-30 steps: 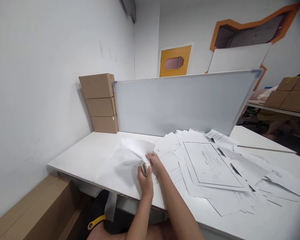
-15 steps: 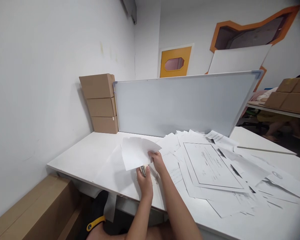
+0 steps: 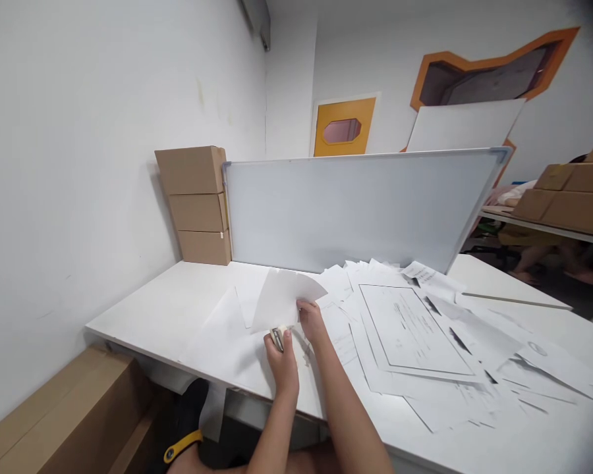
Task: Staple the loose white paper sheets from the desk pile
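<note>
White sheet (image 3: 279, 299): held up off the counter (image 3: 143, 309) in front of the wearer, its lower edge close to a small pale tool (image 3: 277, 338) with metal parts. Contact between sheet and tool: cannot tell at this angle; exact kind of tool too small to read.

Right hand (image 3: 311, 320): thumb and fingers pinched together on the sheet's lower right part. Left hand (image 3: 283, 361): fingers curled round the tool, thumb along its right side. The two hands are near each other, the right slightly farther from the body.

Right of the hands: overlapping paper pile (image 3: 375, 378), with a black-bordered printed sheet (image 3: 418, 329) on top, tilted.

Rear of counter: whiteboard (image 3: 360, 210) upright on its long edge. At its left end: three stacked cardboard boxes (image 3: 202, 210). Below the counter, left: long cardboard carton (image 3: 59, 401). Beyond: yellow door (image 3: 321, 112). Far right: another person's legs (image 3: 528, 259).
</note>
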Demonstrator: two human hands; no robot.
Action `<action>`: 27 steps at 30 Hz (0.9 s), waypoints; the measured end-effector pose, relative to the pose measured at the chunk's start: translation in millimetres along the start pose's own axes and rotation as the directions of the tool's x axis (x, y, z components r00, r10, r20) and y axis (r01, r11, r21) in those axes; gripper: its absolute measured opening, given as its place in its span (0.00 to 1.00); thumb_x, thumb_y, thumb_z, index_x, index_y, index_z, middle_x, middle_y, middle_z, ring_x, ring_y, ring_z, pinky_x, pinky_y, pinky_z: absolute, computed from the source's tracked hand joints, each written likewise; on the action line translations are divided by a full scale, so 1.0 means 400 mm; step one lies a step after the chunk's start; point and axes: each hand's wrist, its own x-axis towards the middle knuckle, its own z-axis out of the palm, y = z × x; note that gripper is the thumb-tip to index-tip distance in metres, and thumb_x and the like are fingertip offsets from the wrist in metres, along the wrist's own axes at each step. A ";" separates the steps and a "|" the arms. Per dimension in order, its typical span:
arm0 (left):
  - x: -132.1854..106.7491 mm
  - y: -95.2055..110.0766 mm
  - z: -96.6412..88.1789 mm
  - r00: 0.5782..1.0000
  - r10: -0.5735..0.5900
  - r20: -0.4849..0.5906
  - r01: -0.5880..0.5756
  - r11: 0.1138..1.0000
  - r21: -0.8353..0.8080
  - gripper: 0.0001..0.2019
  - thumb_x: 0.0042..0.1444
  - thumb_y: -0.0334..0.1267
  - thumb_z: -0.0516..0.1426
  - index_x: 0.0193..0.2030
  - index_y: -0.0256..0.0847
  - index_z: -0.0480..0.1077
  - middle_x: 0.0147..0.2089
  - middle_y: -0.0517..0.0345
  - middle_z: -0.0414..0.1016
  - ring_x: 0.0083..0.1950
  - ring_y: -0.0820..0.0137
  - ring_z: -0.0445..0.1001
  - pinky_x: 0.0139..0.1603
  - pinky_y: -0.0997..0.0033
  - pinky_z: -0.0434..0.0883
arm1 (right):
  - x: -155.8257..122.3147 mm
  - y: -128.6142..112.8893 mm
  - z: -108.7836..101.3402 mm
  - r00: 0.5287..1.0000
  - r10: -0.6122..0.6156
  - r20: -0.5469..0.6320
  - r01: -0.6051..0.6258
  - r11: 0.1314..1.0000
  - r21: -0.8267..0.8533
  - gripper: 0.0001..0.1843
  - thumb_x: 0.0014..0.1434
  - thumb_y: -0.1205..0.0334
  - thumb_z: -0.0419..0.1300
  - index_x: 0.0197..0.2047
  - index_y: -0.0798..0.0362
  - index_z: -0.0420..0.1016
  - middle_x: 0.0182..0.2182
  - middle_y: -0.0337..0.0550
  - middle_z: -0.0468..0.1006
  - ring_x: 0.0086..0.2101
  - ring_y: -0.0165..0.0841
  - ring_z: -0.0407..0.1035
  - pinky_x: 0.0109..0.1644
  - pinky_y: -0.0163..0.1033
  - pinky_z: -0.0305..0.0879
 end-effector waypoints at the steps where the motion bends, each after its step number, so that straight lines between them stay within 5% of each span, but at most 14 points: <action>1: 0.001 0.000 0.001 1.000 0.002 0.000 -0.002 1.000 -0.004 0.15 0.53 0.53 0.55 0.37 0.44 0.62 0.35 0.58 0.71 0.39 0.63 0.72 0.43 0.61 0.68 | -0.002 -0.002 0.002 1.000 0.012 0.010 -0.012 1.000 -0.005 0.09 0.38 0.63 0.63 0.28 0.49 0.73 0.25 0.36 0.77 0.29 0.35 0.68 0.31 0.38 0.62; 6: 0.007 -0.008 0.005 1.000 -0.011 -0.019 0.010 1.000 -0.019 0.17 0.51 0.53 0.56 0.40 0.42 0.65 0.42 0.50 0.74 0.46 0.59 0.73 0.48 0.58 0.69 | -0.005 -0.003 0.011 0.998 0.043 0.044 -0.042 0.999 -0.019 0.09 0.35 0.63 0.63 0.25 0.50 0.72 0.23 0.35 0.76 0.29 0.34 0.68 0.34 0.38 0.63; 12: 0.007 -0.004 0.008 0.998 -0.060 -0.024 0.059 0.998 -0.011 0.20 0.47 0.55 0.60 0.33 0.37 0.71 0.37 0.42 0.79 0.45 0.50 0.76 0.47 0.51 0.71 | 0.001 0.011 0.009 0.998 0.065 0.011 -0.065 0.998 -0.022 0.09 0.33 0.66 0.62 0.24 0.50 0.70 0.22 0.32 0.74 0.28 0.31 0.67 0.35 0.36 0.63; 18: 0.002 0.010 0.010 0.999 -0.012 -0.050 0.012 1.000 -0.009 0.27 0.48 0.50 0.61 0.51 0.34 0.68 0.58 0.34 0.70 0.62 0.52 0.66 0.64 0.53 0.61 | 0.001 0.013 0.007 0.998 0.059 -0.020 -0.060 0.998 -0.029 0.06 0.34 0.66 0.59 0.22 0.51 0.69 0.20 0.32 0.72 0.25 0.29 0.64 0.32 0.35 0.62; 25: 0.006 0.000 0.013 0.998 0.006 -0.069 -0.005 1.000 0.016 0.26 0.48 0.50 0.61 0.49 0.33 0.70 0.56 0.35 0.72 0.61 0.51 0.68 0.63 0.52 0.63 | -0.002 0.009 0.008 0.999 0.040 -0.016 -0.040 0.998 -0.040 0.04 0.35 0.65 0.59 0.21 0.52 0.68 0.19 0.31 0.69 0.24 0.28 0.62 0.31 0.34 0.60; 27: 0.007 -0.006 0.011 0.997 0.008 -0.076 -0.006 1.000 0.025 0.24 0.48 0.51 0.60 0.46 0.33 0.72 0.48 0.37 0.77 0.57 0.50 0.72 0.59 0.52 0.67 | -0.002 0.009 0.007 0.999 0.039 -0.013 -0.039 0.998 -0.044 0.04 0.36 0.65 0.58 0.22 0.52 0.69 0.19 0.31 0.69 0.24 0.28 0.62 0.30 0.34 0.60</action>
